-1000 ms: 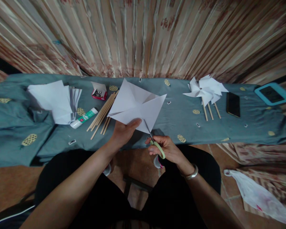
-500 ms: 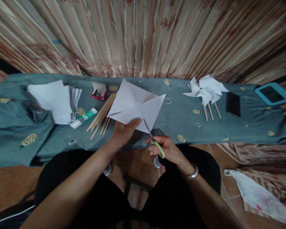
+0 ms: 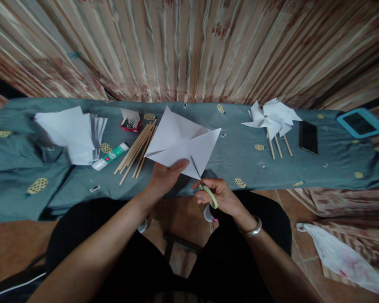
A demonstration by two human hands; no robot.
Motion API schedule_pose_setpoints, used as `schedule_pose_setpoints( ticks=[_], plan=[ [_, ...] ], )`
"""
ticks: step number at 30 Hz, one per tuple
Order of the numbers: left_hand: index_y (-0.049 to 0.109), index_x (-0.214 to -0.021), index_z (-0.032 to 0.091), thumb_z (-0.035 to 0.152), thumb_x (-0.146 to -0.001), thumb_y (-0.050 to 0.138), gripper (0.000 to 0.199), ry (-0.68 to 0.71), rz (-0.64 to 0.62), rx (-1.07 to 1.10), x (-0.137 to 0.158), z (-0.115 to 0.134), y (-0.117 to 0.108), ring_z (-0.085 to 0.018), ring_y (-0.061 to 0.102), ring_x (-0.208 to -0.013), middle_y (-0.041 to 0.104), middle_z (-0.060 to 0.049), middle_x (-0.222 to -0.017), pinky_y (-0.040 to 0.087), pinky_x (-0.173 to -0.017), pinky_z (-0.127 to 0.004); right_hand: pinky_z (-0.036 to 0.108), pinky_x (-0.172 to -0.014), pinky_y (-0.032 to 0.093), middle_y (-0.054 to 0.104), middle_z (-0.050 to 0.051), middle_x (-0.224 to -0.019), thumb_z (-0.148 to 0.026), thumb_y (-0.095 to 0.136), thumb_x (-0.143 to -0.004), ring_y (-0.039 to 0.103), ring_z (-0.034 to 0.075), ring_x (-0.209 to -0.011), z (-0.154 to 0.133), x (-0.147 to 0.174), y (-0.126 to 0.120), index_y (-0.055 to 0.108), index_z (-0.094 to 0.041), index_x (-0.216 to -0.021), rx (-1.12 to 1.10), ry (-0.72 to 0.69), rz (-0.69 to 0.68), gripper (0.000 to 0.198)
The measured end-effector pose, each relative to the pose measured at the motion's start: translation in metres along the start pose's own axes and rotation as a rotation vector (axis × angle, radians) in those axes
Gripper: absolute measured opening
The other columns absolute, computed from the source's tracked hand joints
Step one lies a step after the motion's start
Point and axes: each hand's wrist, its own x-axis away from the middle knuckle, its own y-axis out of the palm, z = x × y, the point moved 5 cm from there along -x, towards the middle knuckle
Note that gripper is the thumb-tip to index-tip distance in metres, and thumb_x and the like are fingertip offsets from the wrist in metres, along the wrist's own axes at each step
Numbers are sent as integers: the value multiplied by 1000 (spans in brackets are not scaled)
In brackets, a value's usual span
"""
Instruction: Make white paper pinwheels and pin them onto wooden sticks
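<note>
A white square sheet of paper (image 3: 180, 136), with slits running in from its corners, is held up over the cloth-covered table. My left hand (image 3: 167, 177) grips its near edge, thumb on top and the other fingers hidden beneath. In my right hand (image 3: 219, 195) are scissors with pale green handles (image 3: 211, 197). Their dark blade lies across the paper at its near corner, pointing toward the middle. Just left of the paper, several thin wooden sticks (image 3: 134, 151) lie in a loose bundle.
A glue tube (image 3: 110, 156), a small red box of metal pins (image 3: 130, 122) and a stack of white paper (image 3: 72, 134) lie left on the table (image 3: 233, 160). To the right are paper pinwheels on sticks (image 3: 273, 117), a black phone (image 3: 308, 137) and a blue-framed tablet (image 3: 360, 123).
The paper and my left hand have shifted slightly right and toward me. The scissors stay at the paper's near corner, in almost the same place.
</note>
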Motion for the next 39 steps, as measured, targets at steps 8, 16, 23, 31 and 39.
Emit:
schedule_pose_setpoints(
  ticks=[8, 16, 23, 31, 39],
  plan=[
    [65, -85, 18, 38, -63, 71, 30, -25, -1, 13, 3, -1, 0, -27, 70, -90, 76, -9, -94, 55, -91, -44, 17, -48, 42, 60, -5, -57, -53, 86, -58, 56, 7, -51, 0, -1, 1, 68, -17, -79, -21, 34, 10, 46],
    [64, -88, 19, 35, -66, 71, 28, -7, -19, -18, 8, 3, 1, -26, 69, -93, 75, -9, -94, 54, -94, -43, 18, -48, 44, 64, -3, -59, -54, 86, -58, 58, 8, -52, 0, -2, 0, 68, -16, -77, -22, 4, 23, 46],
    [64, -85, 19, 33, -65, 70, 25, 5, -21, -20, 7, 4, 1, -25, 70, -89, 76, -9, -93, 56, -91, -42, 18, -48, 43, 64, -3, -61, -49, 88, -56, 57, 8, -52, 0, -2, -1, 69, -17, -75, -38, 15, 39, 43],
    [64, -86, 18, 33, -65, 71, 27, -28, -27, -34, 9, 3, 4, -26, 70, -92, 75, -11, -99, 54, -94, -43, 19, -51, 45, 64, -3, -61, -49, 90, -53, 57, 7, -52, 0, -3, -1, 69, -16, -78, -67, -2, 39, 45],
    [63, -90, 18, 34, -65, 70, 30, -11, -29, -50, 9, 4, 4, -26, 69, -94, 74, -11, -99, 53, -94, -44, 18, -47, 42, 64, -3, -58, -49, 89, -54, 56, 7, -50, 4, -3, -2, 70, -16, -77, -60, 31, 50, 44]
  ],
)
